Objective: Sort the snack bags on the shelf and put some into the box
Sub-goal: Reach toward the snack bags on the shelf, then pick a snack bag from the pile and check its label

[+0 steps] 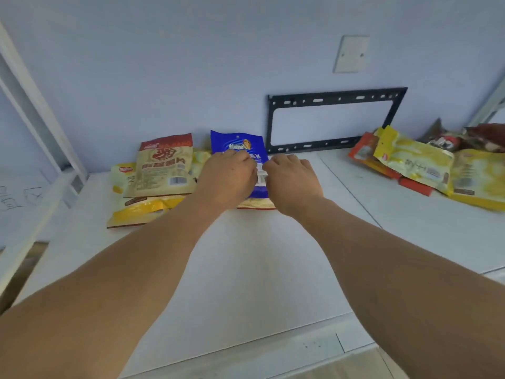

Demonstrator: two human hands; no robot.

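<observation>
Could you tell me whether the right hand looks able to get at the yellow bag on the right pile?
Probably yes: the right hand is on the blue bag, and bare shelf lies between it and the yellow bag.

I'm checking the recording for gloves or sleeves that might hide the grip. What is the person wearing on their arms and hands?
Nothing shows: the left hand and right hand are bare, without gloves, rings or watch, and both forearms are uncovered to the frame edge, with no sleeve in view.

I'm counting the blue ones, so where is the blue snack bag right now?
In the head view the blue snack bag lies centre-back on the shelf, under both hands, right of the tan bag.
</observation>
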